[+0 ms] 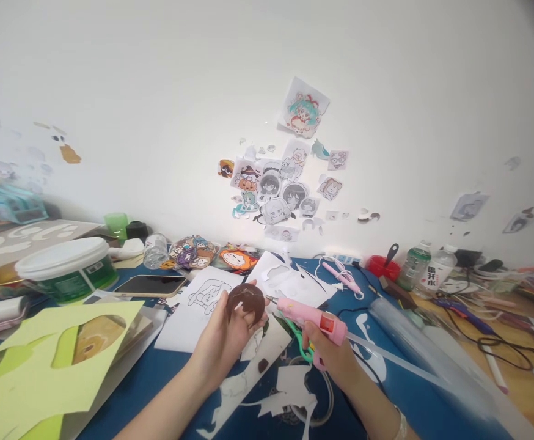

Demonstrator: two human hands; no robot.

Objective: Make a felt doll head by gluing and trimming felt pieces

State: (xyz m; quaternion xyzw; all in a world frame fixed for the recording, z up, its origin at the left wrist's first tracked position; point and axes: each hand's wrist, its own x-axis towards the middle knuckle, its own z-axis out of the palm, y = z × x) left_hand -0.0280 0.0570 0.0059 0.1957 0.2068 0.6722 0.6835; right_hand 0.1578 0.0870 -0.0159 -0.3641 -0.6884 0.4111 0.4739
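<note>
The left hand has its fingers closed around a dark brown rounded piece, held above the blue tabletop. The right hand has its fingers clenched around the handle of a pink glue gun, whose nozzle points at the brown piece from just beside it. A long translucent glue stick sticks out from the back of the gun.

Below the gun, green-handled scissors are partly covered by it, and white paper scraps crowd the space between the forearms. A sheet with a line drawing lies behind the left hand, partly hidden by it. On the left are a cut yellow-green sheet, a phone and a white-lidded green tub. A clear plastic roll slants across the right side, near a red bowl. Cartoon cutouts cover part of the white wall.

A white-labelled bottle carries dark Chinese characters; the lower two read 开水, the top one is unclear. The green-labelled bottle beside it has print too small to read, and the tub shows a barcode patch among illegible text
</note>
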